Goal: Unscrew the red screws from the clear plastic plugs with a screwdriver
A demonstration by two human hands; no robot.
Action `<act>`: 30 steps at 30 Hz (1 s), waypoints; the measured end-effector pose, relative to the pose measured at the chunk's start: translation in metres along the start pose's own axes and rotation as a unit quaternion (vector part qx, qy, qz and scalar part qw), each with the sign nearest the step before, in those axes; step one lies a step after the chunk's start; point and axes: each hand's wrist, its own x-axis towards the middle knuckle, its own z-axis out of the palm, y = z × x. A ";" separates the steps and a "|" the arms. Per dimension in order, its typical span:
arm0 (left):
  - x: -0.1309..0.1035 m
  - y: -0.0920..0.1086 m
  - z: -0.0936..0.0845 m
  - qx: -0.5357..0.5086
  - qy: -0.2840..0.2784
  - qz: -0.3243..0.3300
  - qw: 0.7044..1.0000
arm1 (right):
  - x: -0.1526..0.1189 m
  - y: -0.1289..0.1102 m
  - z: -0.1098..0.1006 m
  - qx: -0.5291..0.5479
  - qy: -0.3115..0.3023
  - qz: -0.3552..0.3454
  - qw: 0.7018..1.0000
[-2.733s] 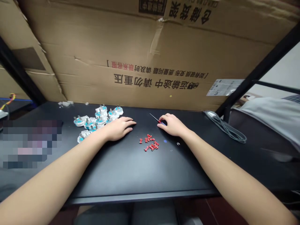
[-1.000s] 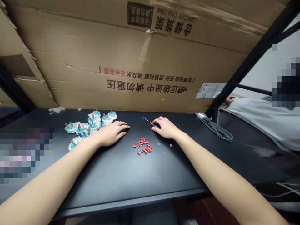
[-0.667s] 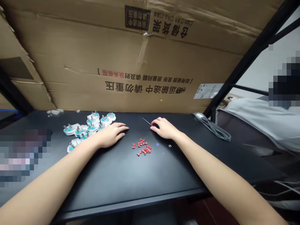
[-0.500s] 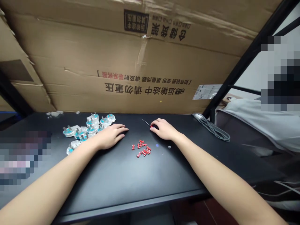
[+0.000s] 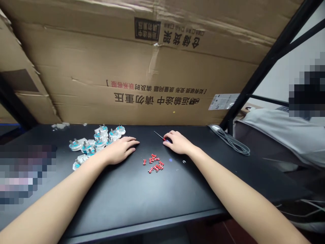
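Note:
My left hand (image 5: 120,150) lies palm down on the black table, fingers stretched out and nothing in them. Beside it, partly behind the hand and forearm, sits a group of clear and blue plug pieces with metal prongs (image 5: 100,142). My right hand (image 5: 177,142) rests on the table with its fingers curled round the red handle of a screwdriver (image 5: 159,136); the thin metal shaft points away to the left. Between the hands and nearer to me lie several small red parts with metal ends (image 5: 156,164), loosely scattered.
A large cardboard sheet (image 5: 157,74) stands along the table's back edge. A coiled grey cable (image 5: 230,140) lies at the back right, beside a black frame post (image 5: 230,125). Small clear scraps (image 5: 60,126) lie at the back left. The black table's front edge (image 5: 142,227) faces me.
The whole view has shifted slightly, with the scene sitting a little lower in the picture. Both hands and the things on the table keep their places.

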 end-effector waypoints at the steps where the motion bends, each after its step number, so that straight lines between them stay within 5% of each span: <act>1: 0.000 0.000 0.000 -0.001 0.001 -0.001 1.000 | 0.000 0.000 0.000 0.000 0.000 0.000 1.000; 30: -0.002 0.002 -0.002 -0.012 0.010 0.007 1.000 | -0.002 0.001 -0.001 0.004 -0.005 -0.003 1.000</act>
